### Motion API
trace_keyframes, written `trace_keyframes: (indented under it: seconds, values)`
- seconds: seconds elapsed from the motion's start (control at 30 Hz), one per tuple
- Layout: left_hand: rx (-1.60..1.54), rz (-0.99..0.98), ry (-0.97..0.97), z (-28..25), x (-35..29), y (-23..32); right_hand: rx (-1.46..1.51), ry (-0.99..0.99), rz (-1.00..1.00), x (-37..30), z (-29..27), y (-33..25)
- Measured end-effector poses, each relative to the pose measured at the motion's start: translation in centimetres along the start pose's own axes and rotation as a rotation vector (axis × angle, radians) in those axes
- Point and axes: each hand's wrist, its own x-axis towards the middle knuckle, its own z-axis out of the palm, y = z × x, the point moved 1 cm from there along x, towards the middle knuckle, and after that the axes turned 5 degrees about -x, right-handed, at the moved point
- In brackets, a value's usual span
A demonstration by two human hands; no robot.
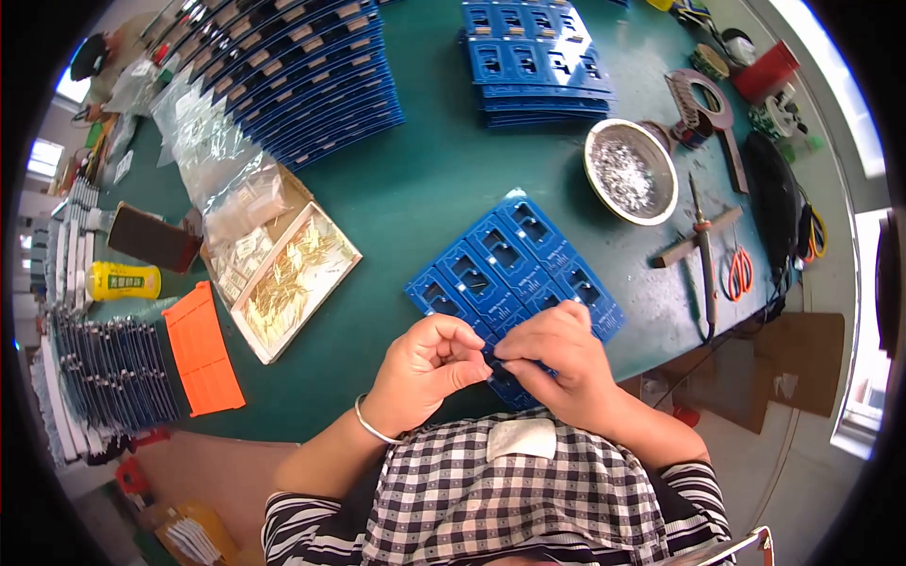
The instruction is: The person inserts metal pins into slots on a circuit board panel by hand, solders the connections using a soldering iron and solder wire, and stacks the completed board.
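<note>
A blue circuit board panel (pixel 491 294) with several rectangular cutouts lies at an angle on the green table, right in front of me. Over its near part my left hand (pixel 420 370) is closed, thumb and forefinger pinched together. Close beside it, my right hand (pixel 564 363) bends over the panel with its fingertips pinched too. The two sets of fingertips almost meet. Whatever they hold, if anything, is too small to make out. Left of the panel, a shallow white-edged box (pixel 330 247) holds many thin brass-coloured pins (pixel 291 283).
Blue board stacks (pixel 543 85) stand at the back, with a longer fanned row (pixel 321 104) at back left. On the right are a metal bowl (pixel 672 193) of silvery bits, a soldering iron (pixel 705 255) and red-handled scissors (pixel 738 275). An orange tray (pixel 203 349) and yellow bottle (pixel 123 281) sit left.
</note>
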Motion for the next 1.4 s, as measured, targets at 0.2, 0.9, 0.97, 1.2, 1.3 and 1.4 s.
trace_keyframes:
  seconds: [0.2,0.9,0.97,1.2,1.3,1.4]
  values:
    - [0.023,-0.003,-0.001,0.3,-0.2,-0.5,0.166,-0.051,0.069,-0.3,0.2,-0.4]
    - [-0.055,0.101,0.060,-1.5,-0.5,1.0,-0.380,0.018,0.043,-1.6,-4.1,4.0]
    - [-0.046,0.079,0.080,-1.6,-0.4,0.9,-0.356,0.014,0.061,-1.3,-3.7,3.9]
    - [-0.023,0.078,0.099,-1.9,-0.4,0.6,-0.381,0.014,0.093,-0.5,-3.4,3.9]
    - [-0.009,0.090,0.096,-2.1,-0.4,0.6,-0.399,-0.011,0.088,-0.5,-3.4,3.9]
    - [0.005,0.093,0.097,-2.3,-0.4,0.4,-0.371,-0.015,0.091,-0.4,-3.5,3.9]
